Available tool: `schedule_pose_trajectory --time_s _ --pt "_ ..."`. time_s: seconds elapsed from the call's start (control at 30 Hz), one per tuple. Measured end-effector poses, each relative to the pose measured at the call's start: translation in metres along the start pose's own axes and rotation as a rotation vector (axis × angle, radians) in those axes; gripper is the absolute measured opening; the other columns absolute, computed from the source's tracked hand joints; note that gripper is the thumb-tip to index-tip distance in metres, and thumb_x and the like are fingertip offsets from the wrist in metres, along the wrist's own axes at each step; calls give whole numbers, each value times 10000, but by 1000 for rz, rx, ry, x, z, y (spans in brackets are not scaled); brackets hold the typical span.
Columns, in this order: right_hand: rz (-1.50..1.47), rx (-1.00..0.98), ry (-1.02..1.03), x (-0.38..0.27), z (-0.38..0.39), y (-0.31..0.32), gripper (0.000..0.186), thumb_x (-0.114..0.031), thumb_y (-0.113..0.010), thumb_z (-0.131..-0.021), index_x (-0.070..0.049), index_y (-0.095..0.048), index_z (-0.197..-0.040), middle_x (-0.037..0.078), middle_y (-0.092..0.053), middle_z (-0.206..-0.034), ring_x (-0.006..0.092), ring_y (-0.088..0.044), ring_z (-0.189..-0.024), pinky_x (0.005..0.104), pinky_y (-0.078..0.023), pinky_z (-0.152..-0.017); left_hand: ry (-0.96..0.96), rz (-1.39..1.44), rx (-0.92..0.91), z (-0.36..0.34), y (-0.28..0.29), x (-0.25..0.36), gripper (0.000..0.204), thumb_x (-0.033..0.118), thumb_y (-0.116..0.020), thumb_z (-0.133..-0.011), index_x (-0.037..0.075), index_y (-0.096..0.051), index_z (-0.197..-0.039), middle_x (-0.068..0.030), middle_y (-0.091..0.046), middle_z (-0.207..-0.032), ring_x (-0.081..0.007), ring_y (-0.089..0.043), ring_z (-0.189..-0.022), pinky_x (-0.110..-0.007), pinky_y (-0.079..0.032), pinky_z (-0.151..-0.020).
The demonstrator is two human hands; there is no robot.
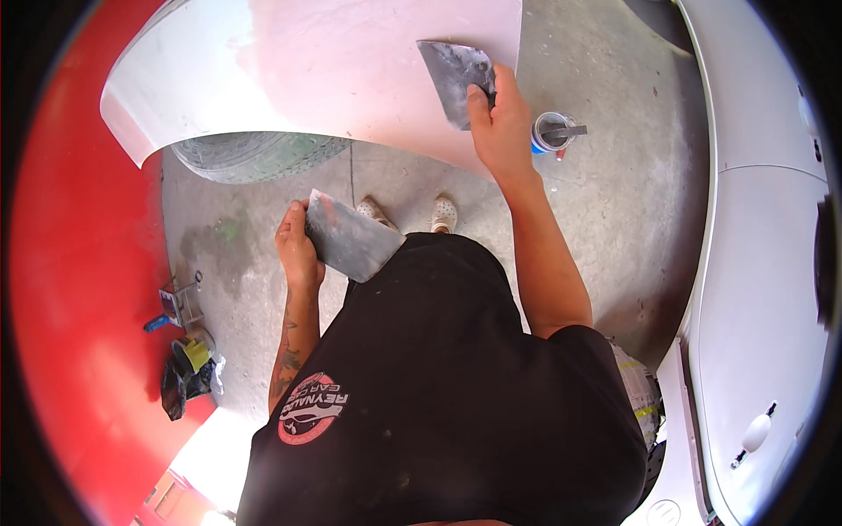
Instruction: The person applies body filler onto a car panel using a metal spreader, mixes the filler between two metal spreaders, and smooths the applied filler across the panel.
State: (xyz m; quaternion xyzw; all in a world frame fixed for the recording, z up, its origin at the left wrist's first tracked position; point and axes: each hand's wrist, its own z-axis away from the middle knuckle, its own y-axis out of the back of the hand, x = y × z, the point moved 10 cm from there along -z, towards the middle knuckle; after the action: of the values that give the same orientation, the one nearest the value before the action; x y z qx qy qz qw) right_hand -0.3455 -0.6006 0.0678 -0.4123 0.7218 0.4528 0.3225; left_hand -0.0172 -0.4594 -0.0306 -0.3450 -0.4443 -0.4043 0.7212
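Observation:
A flat grey filler spreader (458,81), smeared with whitish residue, is pinched in my right hand (505,123), thumb on its face. It lies over the pale pink and white car fender (351,79); whether it touches the surface I cannot tell. My left hand (298,243) is closed on the edge of a grey rectangular plate (351,235) with pale and reddish smears. That plate is tilted in front of my dark shirt, nearer to me than the fender. The fingers behind both tools are partly hidden.
A tyre (259,156) shows under the fender's arch. Right of the fender, an open can (551,131) with a flat tool across it stands on the concrete floor (614,202). A red panel (79,263) curves along the left, near a black bag (175,381). A white car body (763,237) lines the right.

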Motion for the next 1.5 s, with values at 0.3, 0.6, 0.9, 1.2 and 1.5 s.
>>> schedule_pose_trajectory --time_s 0.3,0.6,0.9,1.2,1.5 --pt "-131 66 -4 9 -2 5 274 -71 -571 -902 -2 -512 -1161 163 -616 -831 204 -570 -681 311 -461 -652 1 15 26 -1 0 1 343 290 -490 -1006 -26 -623 -1012 -59 -649 -890 -121 -595 -772 -259 -493 -726" --pt "-162 66 -108 16 1 2 265 -65 -569 -879 -6 -516 -1132 231 -612 -835 402 -604 -747 404 -475 -679 -1 -1 0 -1 -4 5 348 289 -479 -1011 -27 -625 -1016 -57 -648 -891 -120 -595 -775 -260 -493 -729" --pt "-215 248 -109 27 5 33 238 -79 -566 -901 9 -504 -1114 161 -635 -862 239 -613 -736 336 -479 -690 13 -14 -10 -2 -1 2 324 271 -451 -1017 -9 -612 -991 -56 -642 -921 -133 -589 -797 -268 -478 -746" --pt "-87 90 -14 13 4 14 255 -76 -556 -894 9 -504 -1129 200 -635 -888 343 -625 -771 389 -480 -709 10 -10 -15 -3 -5 4 336 280 -466 -1014 -21 -616 -1016 -55 -644 -918 -126 -594 -800 -263 -485 -750" --pt "-87 29 -57 17 1 7 269 -64 -563 -888 19 -506 -1137 194 -632 -878 326 -614 -742 382 -481 -702 7 14 12 -3 3 -1 346 281 -479 -1010 -34 -622 -1013 -61 -649 -896 -125 -597 -783 -267 -493 -741"
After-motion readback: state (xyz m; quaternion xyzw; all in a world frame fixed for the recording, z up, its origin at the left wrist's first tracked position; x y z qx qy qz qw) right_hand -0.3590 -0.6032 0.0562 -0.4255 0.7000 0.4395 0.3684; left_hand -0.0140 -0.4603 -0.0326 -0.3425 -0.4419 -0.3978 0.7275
